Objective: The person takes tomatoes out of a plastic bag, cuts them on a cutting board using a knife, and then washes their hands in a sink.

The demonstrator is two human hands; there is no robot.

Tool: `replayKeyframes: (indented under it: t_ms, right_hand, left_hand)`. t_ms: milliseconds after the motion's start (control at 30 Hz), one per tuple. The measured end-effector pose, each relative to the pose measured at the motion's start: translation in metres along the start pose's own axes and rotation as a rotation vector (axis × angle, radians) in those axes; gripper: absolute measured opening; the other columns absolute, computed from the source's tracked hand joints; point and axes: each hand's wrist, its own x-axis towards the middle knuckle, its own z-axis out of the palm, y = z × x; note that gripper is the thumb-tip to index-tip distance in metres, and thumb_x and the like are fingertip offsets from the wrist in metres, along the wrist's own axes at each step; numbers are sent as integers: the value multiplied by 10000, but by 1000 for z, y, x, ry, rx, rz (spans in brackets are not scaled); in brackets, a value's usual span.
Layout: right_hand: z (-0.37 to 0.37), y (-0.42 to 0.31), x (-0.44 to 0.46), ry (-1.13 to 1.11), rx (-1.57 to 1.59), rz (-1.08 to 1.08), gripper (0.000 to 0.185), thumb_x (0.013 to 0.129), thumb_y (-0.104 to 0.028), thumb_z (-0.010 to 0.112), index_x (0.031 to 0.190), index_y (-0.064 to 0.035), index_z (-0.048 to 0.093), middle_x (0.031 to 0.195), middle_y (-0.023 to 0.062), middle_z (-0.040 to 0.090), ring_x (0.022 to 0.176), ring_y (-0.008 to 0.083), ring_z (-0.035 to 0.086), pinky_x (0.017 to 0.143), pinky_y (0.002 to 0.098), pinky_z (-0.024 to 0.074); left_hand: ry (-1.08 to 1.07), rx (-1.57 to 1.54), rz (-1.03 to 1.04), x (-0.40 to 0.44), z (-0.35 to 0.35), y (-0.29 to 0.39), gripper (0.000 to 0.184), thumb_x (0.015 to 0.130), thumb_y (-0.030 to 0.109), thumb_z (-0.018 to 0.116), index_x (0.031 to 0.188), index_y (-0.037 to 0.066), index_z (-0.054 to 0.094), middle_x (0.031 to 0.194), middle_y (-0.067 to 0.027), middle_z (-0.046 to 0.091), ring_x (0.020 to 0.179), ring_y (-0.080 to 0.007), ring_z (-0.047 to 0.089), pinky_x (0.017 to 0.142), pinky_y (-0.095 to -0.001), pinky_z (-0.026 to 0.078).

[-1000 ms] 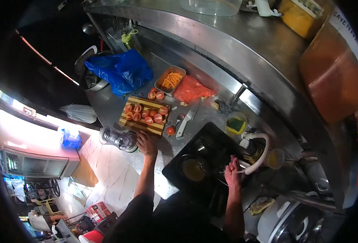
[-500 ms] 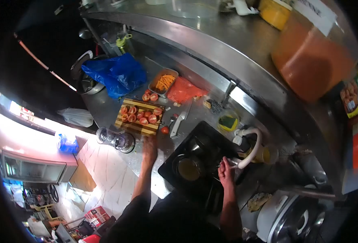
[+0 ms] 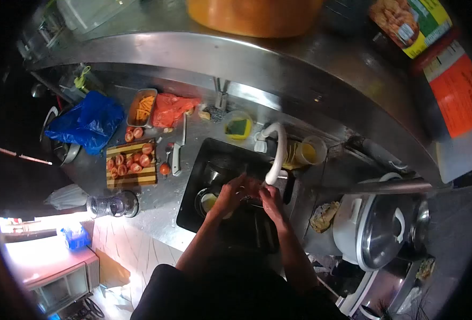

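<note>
Both hands are over the black sink (image 3: 189,205), beneath the tip of the white curved faucet (image 3: 280,152). My left hand (image 3: 229,198) reaches in from the left, its fingers smeared by motion. Close to it, my right hand (image 3: 271,201) is just under the spout, with its fingers partly hidden and blurred. A reddish blur lies between the two hands, and I cannot make out any held object. Beside my left hand, a round pan (image 3: 208,202) with cloudy liquid stands in the sink.
Left of the sink are a striped cutting board (image 3: 132,181) with halved tomatoes, a white-handled knife (image 3: 176,160) and a glass jar (image 3: 113,205). Behind are a tub of carrot strips (image 3: 141,109), a blue bag (image 3: 89,125) and a sponge container (image 3: 238,125). A large lidded pot (image 3: 377,232) stands right.
My left hand has left the counter edge by the cutting board and moved right, over the sink. My right hand has come under the faucet tip. The view has shifted to the right.
</note>
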Motion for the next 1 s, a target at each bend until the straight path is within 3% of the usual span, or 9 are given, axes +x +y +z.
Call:
replayKeyframes:
  t_ms: [67, 133, 267, 367, 467, 567, 667, 833, 1000]
  right_hand:
    - [3, 1, 4, 4, 198, 107, 223, 969, -161, 672, 1039, 49, 695, 834, 108, 717, 840, 125, 657, 721, 346, 507]
    - [9, 4, 3, 31, 113, 110, 187, 975, -133, 687, 1042, 41, 697, 860, 88, 721, 850, 119, 664, 734, 329, 519]
    - [25, 36, 1, 87, -1, 70, 165, 968, -112, 703, 1037, 37, 705, 881, 84, 738, 855, 125, 682, 743, 314, 522]
    - [27, 19, -3, 92, -38, 111, 186, 966, -109, 702, 1081, 38, 713, 908, 90, 750, 874, 140, 697, 761, 313, 531]
    - [37, 45, 0, 141, 17, 112, 230, 975, -137, 698, 1130, 32, 721, 920, 98, 755, 906, 161, 707, 796, 321, 539]
    - [30, 7, -1, 168, -22, 213, 269, 979, -168, 699, 1163, 26, 726, 941, 109, 754, 938, 182, 709, 838, 339, 543]
    - [38, 49, 8, 141, 37, 120, 284, 978, -210, 709, 1132, 27, 731, 971, 122, 752, 961, 200, 709, 850, 362, 540]
    - [30, 28, 11, 172, -168, 219, 310, 978, -254, 729, 1085, 36, 733, 946, 105, 748, 938, 184, 701, 810, 365, 532]
    - [23, 23, 21, 80, -19, 325, 377, 972, -347, 765, 1046, 22, 749, 932, 82, 759, 903, 156, 697, 773, 365, 538]
  left_hand:
    - [27, -97, -66, 1, 15, -3, 370, 1025, 168, 644, 1336, -33, 642, 1033, -39, 735, 924, -103, 673, 917, -319, 552]
    - [62, -210, -123, 2, 28, -34, 346, 1034, 166, 634, 1331, -10, 660, 1014, -40, 744, 923, -94, 679, 889, -308, 559]
    - [91, -92, -186, -2, 35, -46, 311, 1040, 155, 615, 1310, 21, 695, 1007, -54, 772, 905, -90, 695, 825, -295, 571]
    - [157, -9, -174, -3, 37, -37, 306, 1037, 143, 612, 1304, 30, 708, 1000, -57, 778, 892, -88, 700, 802, -292, 574]
    - [198, -78, -217, -6, 40, -47, 293, 1031, 153, 619, 1276, 32, 725, 958, -58, 781, 884, -83, 706, 799, -288, 575]
    - [249, -196, -234, -4, 46, -71, 281, 1035, 189, 626, 1249, 47, 741, 924, -59, 785, 871, -75, 715, 783, -281, 577]
    - [295, -357, -240, -1, 54, -75, 281, 1044, 193, 627, 1260, 55, 744, 907, -34, 770, 852, -75, 703, 774, -279, 578]
    - [329, -358, -304, 10, 58, -71, 263, 1054, 155, 621, 1251, 32, 744, 939, -20, 752, 841, -67, 677, 758, -272, 579]
    - [238, -478, -247, 16, 51, -75, 275, 1038, 146, 653, 1251, -15, 722, 942, -31, 750, 834, -83, 676, 721, -277, 576]
